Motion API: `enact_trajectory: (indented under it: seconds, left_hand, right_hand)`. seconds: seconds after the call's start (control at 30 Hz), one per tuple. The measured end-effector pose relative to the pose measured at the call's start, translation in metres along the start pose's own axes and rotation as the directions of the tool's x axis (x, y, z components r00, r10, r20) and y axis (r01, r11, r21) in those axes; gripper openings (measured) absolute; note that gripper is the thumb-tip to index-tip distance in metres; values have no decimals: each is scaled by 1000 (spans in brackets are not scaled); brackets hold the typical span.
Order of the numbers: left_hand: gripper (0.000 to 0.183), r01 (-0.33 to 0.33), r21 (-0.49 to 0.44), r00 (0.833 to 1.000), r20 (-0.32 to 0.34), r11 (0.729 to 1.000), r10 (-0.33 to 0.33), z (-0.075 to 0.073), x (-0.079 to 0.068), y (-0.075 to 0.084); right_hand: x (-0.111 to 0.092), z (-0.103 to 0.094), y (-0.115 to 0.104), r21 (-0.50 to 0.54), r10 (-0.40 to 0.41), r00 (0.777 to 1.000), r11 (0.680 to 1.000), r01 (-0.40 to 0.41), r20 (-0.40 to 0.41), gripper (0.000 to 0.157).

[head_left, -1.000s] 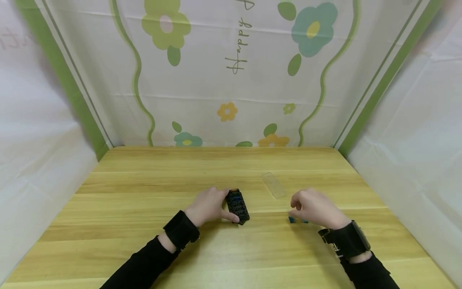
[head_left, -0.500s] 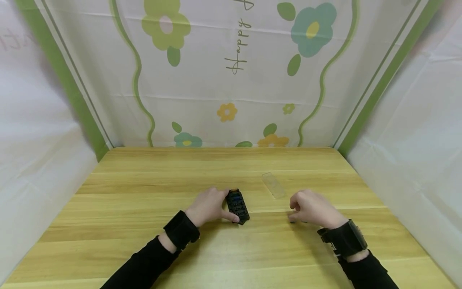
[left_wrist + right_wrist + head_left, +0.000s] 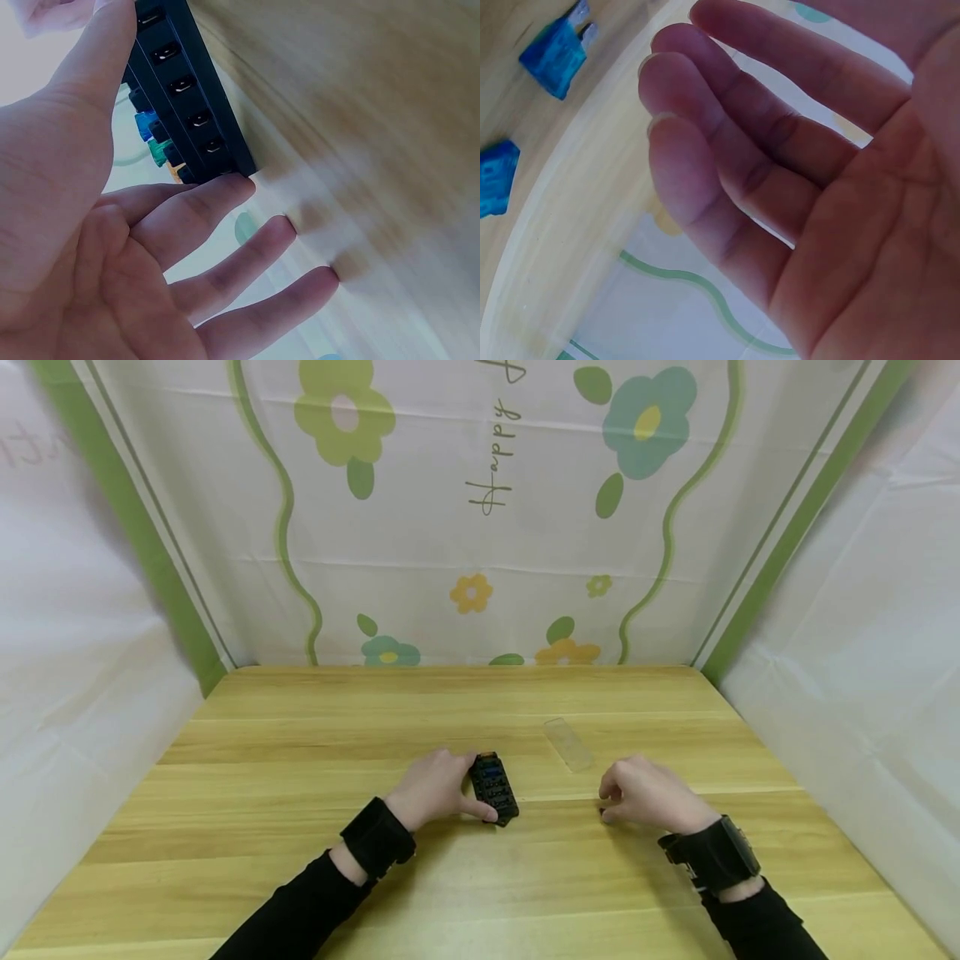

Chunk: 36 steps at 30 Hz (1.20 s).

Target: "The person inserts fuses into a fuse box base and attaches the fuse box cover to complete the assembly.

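A black fuse box lies on the table, and my left hand grips it with the thumb at its near end and fingers at the far end. Blue, green and orange blade fuses sit in the box in the left wrist view. To the right of the box, my right hand hovers low over the table with bent fingers. In the right wrist view a blue blade fuse and a second blue fuse lie apart from the visible fingertips. The right thumb tip is out of that view.
A clear plastic cover lies on the wooden table behind and between the hands. White flower-printed cloth hangs at the back and along both sides of the table.
The right hand has lowered slightly over the blue fuses, now largely covering them in the head view. The left hand and fuse box have stayed in place.
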State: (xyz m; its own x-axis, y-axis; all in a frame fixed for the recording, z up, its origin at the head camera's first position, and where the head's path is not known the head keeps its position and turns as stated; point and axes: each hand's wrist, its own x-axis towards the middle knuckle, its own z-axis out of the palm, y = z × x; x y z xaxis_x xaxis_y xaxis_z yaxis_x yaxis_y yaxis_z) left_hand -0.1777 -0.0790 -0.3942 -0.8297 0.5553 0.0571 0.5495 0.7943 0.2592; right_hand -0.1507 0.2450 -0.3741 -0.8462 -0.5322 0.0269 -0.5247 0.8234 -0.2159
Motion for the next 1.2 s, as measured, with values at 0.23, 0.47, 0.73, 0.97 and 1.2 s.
enact_trajectory:
  seconds: [0.23, 0.47, 0.73, 0.97, 1.2]
  left_hand:
    - [96, -10, -14, 1000, -9, 1000, 10, -1, 0, 0]
    - [96, -8, -16, 1000, -5, 1000, 8, 0, -1, 0]
    - [96, -10, -22, 1000, -1, 1000, 10, 0, -2, 0]
    - [96, -15, -37, 1000, 0, 999, 15, 1, -1, -1]
    - [96, -17, -41, 1000, -2, 999, 17, 1, -1, -1]
  right_hand:
    - [1, 2, -1, 15, -40, 999, 999, 40, 4, 19]
    - [1, 3, -2, 26, -57, 998, 998, 57, 1, 20]
    - [1, 6, -4, 23, -71, 998, 997, 71, 0, 21]
    - [1, 7, -4, 30, -59, 998, 998, 59, 7, 21]
    - [2, 8, -3, 30, -46, 999, 998, 46, 14, 28]
